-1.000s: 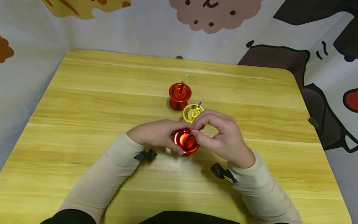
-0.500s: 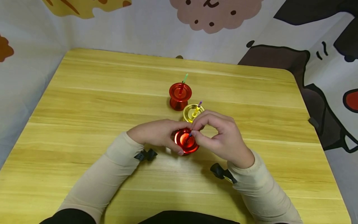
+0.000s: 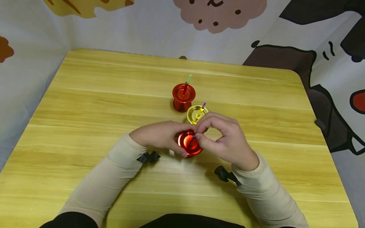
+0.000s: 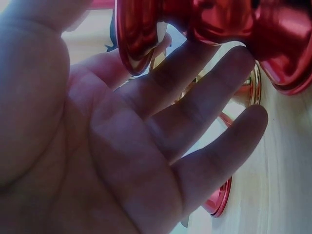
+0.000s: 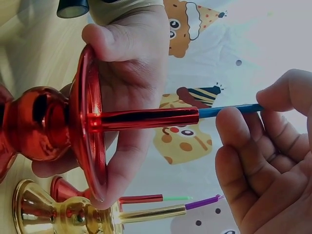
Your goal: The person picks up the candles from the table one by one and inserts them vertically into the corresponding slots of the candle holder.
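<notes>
On yellow wooden table (image 3: 85, 104), cartoon-print cloth walls (image 3: 137, 28) around.

A shiny red metal candle holder (image 3: 190, 143) stands upright near the middle of the surface (image 3: 85, 104) — flared cup on top, and a thin blue candle (image 5: 229, 111) rising from its central tube.

Honestly barely anything is changing here. The right hand (image 3: 228, 139) is creeping a hair up and away from me, and the blue candle (image 3: 194, 137) pinched in its fingertips is going along with it. The near red holder (image 3: 189, 143) is getting nudged the same tiny bit in the left hand (image 3: 159, 134). That's about it; the shift is super slight.
</notes>
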### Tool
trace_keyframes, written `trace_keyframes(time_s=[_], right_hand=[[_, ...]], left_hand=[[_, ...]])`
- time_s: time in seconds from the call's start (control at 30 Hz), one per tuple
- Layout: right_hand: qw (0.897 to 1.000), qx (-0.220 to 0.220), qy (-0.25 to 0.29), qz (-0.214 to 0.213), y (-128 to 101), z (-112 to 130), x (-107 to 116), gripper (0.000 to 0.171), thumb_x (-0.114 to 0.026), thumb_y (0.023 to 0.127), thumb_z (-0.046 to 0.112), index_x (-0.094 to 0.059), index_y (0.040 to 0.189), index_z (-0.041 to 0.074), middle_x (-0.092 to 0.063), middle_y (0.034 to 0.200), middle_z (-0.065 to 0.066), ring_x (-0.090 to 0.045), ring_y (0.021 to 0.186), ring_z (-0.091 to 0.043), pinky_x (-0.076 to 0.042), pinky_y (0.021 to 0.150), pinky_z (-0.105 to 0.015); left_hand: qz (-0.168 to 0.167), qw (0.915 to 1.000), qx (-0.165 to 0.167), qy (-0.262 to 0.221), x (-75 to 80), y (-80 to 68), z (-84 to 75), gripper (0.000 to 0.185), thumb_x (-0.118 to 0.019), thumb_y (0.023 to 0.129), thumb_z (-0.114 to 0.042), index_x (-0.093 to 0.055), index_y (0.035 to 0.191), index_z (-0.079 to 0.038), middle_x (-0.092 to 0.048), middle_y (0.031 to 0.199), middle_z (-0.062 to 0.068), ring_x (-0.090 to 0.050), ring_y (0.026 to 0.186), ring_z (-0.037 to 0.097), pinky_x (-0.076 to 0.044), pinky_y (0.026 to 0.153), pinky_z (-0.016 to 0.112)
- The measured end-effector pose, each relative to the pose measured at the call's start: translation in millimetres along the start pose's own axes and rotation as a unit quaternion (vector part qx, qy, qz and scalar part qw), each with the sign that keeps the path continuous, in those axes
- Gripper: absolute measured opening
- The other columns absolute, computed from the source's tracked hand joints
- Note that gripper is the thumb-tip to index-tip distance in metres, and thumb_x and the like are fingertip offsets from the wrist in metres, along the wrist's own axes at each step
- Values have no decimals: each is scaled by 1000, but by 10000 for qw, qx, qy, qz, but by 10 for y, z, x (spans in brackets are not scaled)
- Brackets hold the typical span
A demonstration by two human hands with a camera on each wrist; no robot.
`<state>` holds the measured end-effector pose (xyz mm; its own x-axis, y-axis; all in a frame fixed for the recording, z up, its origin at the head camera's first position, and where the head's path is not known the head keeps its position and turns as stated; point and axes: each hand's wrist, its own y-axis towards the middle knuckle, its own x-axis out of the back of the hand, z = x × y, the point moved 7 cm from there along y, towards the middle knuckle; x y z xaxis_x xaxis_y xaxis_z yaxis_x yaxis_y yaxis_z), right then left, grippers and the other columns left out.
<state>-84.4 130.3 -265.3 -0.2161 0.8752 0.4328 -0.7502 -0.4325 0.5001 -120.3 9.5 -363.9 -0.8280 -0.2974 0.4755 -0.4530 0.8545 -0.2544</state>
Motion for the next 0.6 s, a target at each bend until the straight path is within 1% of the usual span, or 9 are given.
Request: trace_keyframes(time_s=[0.3, 0.6], right_hand=[[10000, -8, 21, 36, 6, -7, -17, 14, -65, 78, -4, -65, 80, 10, -66, 84, 1, -62, 81, -15, -51, 74, -26], [9999, -20, -106, 65, 1, -19, -24, 15, -65, 77, -4, -65, 80, 10, -66, 84, 2, -62, 79, -13, -52, 71, -28]], left_hand=[[-3, 10000, 34, -16, 12, -9, -5, 70, -86, 81, -21, -52, 142, -22, -62, 127, -7, -59, 113, 8, -47, 100, 30], [-5, 10000, 5, 68, 9, 4, 3, 71, -86, 81, -21, -51, 144, -22, -62, 127, -7, -59, 113, 8, -47, 100, 30]])
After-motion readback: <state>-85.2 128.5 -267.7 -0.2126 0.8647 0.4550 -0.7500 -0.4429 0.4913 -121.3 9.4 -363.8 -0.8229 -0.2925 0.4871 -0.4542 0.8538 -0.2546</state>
